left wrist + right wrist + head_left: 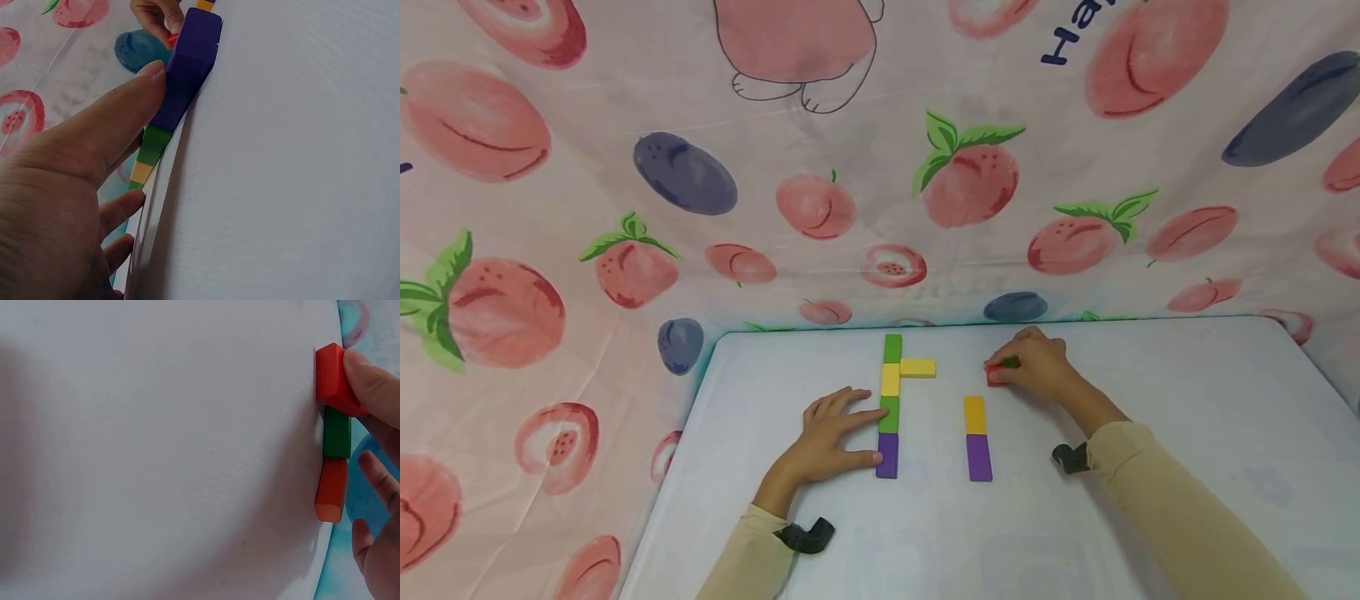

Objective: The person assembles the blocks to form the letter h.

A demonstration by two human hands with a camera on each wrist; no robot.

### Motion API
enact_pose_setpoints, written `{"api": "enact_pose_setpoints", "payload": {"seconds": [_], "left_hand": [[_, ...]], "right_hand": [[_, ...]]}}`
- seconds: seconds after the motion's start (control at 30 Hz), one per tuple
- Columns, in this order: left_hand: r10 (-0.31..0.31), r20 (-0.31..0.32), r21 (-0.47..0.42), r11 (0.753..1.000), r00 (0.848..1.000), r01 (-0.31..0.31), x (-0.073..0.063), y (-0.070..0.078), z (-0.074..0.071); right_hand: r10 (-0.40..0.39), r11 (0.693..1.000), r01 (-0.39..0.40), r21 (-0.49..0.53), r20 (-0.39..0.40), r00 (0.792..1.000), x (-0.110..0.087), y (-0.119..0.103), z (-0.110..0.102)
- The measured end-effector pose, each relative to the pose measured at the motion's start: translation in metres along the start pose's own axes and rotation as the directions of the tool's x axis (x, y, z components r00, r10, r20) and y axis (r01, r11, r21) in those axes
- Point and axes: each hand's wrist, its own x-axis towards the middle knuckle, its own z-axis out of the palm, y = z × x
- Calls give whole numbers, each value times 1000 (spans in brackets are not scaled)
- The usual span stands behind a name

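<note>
On the white tabletop, a column of blocks runs from a green block (892, 348) through a yellow block (890, 379) and another green block (889, 415) to a purple block (887, 457). My left hand (827, 437) rests beside it, fingers spread, index finger at the lower green block and thumb against the purple one. A yellow block (919, 368) juts rightward from the column. Thumb and fingers of my right hand (1036, 364) pinch a red block (331, 375). A green block (337, 432) and an orange-red block (331, 490) line up beyond it in the right wrist view.
Between the hands, an orange block (974, 415) lies end to end with a purple block (979, 458). Behind the table's far edge hangs a fruit-print cloth (850, 150). Dark straps (808, 536) stick out from both sleeve cuffs.
</note>
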Motion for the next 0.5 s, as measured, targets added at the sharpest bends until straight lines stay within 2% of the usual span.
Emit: {"api": "enact_pose_setpoints", "payload": {"seconds": [0.3, 0.5], "left_hand": [[10, -18, 4, 1000, 1000, -10, -1, 1, 0], [-1, -4, -3, 1000, 1000, 1, -1, 1, 0]], "right_hand": [[-12, 1000, 12, 9, -35, 999, -2, 0, 2], [-9, 999, 10, 43, -39, 999, -3, 0, 2]]}}
